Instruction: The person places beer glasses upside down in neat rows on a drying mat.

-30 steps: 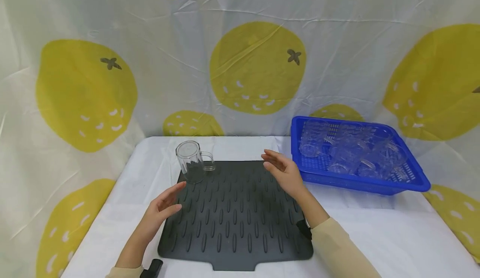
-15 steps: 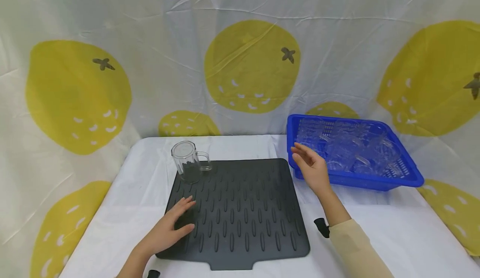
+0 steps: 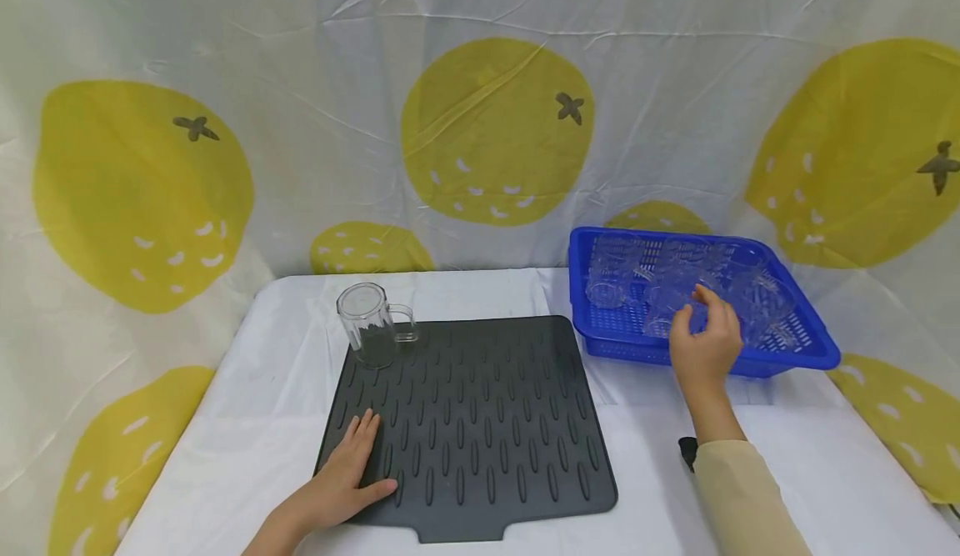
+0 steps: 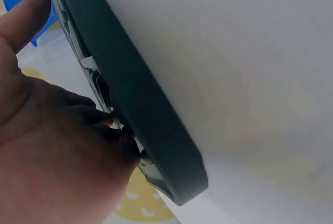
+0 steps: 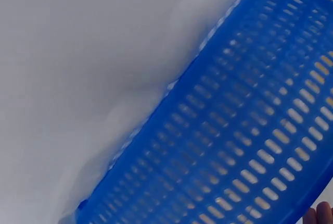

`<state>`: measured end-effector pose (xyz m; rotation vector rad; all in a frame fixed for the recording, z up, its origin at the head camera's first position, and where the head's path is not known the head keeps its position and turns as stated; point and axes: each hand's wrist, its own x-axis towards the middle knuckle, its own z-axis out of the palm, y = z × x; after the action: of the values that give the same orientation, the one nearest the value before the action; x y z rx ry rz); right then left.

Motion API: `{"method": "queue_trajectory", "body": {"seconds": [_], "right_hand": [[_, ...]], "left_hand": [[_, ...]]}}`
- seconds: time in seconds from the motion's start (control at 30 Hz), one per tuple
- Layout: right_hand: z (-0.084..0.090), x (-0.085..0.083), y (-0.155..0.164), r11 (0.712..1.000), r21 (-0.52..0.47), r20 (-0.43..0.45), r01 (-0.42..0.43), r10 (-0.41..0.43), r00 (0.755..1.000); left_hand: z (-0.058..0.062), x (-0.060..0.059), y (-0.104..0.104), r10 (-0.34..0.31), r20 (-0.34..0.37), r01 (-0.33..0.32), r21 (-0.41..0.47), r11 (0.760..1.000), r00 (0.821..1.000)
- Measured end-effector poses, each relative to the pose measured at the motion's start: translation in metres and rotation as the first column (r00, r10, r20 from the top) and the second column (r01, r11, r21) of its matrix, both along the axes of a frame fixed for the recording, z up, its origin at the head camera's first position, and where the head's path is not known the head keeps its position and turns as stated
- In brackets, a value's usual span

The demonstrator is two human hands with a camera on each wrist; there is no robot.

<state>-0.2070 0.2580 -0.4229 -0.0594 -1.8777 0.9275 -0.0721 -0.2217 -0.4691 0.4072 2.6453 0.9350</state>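
Note:
My left hand (image 3: 354,471) lies flat with straight fingers on the near left part of a dark grey ribbed mat (image 3: 487,406). In the left wrist view that hand (image 4: 47,146) presses against the mat's edge (image 4: 135,88). A clear glass mug (image 3: 366,324) stands upright on the mat's far left corner. My right hand (image 3: 707,346) reaches over the near rim of a blue slotted basket (image 3: 806,358), with its fingers curved over the clear cups (image 3: 611,277) inside. Whether they hold one cannot be seen. The right wrist view shows the basket's wall (image 5: 234,146) and one fingertip (image 5: 320,214).
Mat and basket sit on a table under a white cloth (image 3: 247,423), the basket at the far right. A white curtain with yellow fruit prints (image 3: 495,131) closes off the back and sides. A black wrist strap (image 3: 687,449) shows at my right cuff.
My right hand has swung right from above the mat into the basket. My left hand has come down and slid back to lie flat on the mat.

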Motion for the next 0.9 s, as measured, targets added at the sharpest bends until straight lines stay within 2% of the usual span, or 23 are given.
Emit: {"method": "queue_trajectory", "body": {"seconds": [0.1, 0.23, 0.33, 0.5, 0.6, 0.7, 0.8, 0.9], "right_hand": [[-0.004, 0.001, 0.019, 0.995, 0.050, -0.013, 0.088, -0.087, 0.996], [-0.003, 0.005, 0.038, 0.990, 0.033, 0.113, 0.137, -0.140, 0.984], [-0.003, 0.007, 0.047, 0.989, 0.048, 0.215, 0.138, -0.145, 0.966], [-0.004, 0.009, 0.058, 0.990, 0.096, 0.334, 0.103, -0.130, 0.934], [-0.001, 0.011, 0.065, 0.993, 0.113, 0.474, 0.033, -0.083, 0.876], [0.005, 0.010, 0.071, 0.989, 0.132, 0.611, -0.066, -0.029, 0.791], [0.011, 0.007, 0.076, 0.977, 0.145, 0.697, -0.158, 0.012, 0.717], [0.015, 0.003, 0.079, 0.964, 0.144, 0.751, -0.222, 0.039, 0.659]], "left_hand": [[-0.001, 0.002, 0.000, -0.017, 0.003, 0.017, -0.021, 1.000, 1.000], [-0.002, 0.003, 0.000, -0.037, -0.008, 0.036, -0.055, 0.998, 0.999], [-0.002, 0.003, -0.001, -0.041, -0.009, 0.041, -0.056, 0.998, 0.999], [-0.003, 0.003, -0.003, -0.056, -0.012, 0.056, -0.062, 0.997, 0.998], [-0.003, 0.003, -0.004, -0.072, -0.021, 0.071, -0.075, 0.995, 0.997], [-0.003, 0.003, -0.004, -0.079, -0.026, 0.077, -0.082, 0.994, 0.997], [-0.003, 0.003, -0.004, -0.079, -0.027, 0.077, -0.088, 0.993, 0.996], [-0.003, 0.003, -0.005, -0.081, -0.028, 0.077, -0.098, 0.992, 0.996]]}}
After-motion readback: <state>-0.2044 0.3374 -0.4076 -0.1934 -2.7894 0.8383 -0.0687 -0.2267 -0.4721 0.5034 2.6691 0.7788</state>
